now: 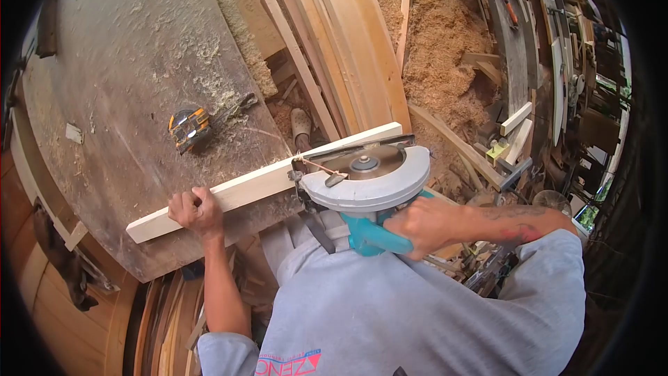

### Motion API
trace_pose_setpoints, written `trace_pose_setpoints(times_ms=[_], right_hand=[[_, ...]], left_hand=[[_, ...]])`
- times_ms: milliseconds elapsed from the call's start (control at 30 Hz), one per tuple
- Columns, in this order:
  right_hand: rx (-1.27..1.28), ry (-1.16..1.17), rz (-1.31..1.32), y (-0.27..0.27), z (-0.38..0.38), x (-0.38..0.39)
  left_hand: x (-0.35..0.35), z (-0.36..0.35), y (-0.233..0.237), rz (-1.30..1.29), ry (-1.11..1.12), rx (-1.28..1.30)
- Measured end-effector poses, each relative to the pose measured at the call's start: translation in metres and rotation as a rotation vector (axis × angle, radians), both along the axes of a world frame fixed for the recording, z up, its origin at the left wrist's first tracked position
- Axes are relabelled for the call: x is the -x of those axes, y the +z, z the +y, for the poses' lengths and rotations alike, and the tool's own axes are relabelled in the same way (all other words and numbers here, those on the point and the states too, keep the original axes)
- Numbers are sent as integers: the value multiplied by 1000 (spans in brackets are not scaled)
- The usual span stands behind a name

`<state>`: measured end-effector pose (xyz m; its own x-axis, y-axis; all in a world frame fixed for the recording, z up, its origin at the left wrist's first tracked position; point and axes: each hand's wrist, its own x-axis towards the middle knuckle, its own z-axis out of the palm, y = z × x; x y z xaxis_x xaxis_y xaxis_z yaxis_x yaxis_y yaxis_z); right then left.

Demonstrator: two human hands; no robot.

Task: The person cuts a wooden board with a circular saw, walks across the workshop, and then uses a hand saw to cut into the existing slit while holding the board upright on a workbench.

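Note:
A pale wooden batten (pixel 254 184) lies slantwise over the workbench, its far end sticking out past the bench edge. My left hand (pixel 195 212) is closed on the batten near its left end, fingers curled at the wood. In my right hand (pixel 417 226) is the teal handle of a circular saw (pixel 369 184), held close against my body. The saw is turned on its side, with its round blade showing under the grey guard. Its base lies along the batten's overhanging part. A cord is tied at the guard's left side.
A yellow-and-black tape measure (pixel 189 129) and scattered shavings lie on the workbench (pixel 118 97). Long boards (pixel 362 42) lean beyond it. Sawdust (pixel 438 49) covers the ground, with offcuts and timber at the right. A clog (pixel 300 124) shows below the bench edge.

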<state>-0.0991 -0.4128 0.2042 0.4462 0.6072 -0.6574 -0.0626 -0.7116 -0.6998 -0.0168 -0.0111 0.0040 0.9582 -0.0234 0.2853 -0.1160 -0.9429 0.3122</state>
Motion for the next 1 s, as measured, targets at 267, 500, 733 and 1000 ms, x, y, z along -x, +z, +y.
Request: trace_pose_setpoints(times_ms=[267, 500, 733, 1000], right_hand=[[-17, 38, 11, -7, -4, 3], [-73, -6, -56, -13, -7, 7], [-50, -16, -58, -4, -2, 2], [-1, -56, -68, 9, 13, 0]], left_hand=[[0, 3, -3, -2, -14, 4], [-4, -2, 3, -33, -28, 7], [-3, -3, 0, -34, -8, 4], [-2, -3, 2, -19, 12, 37]])
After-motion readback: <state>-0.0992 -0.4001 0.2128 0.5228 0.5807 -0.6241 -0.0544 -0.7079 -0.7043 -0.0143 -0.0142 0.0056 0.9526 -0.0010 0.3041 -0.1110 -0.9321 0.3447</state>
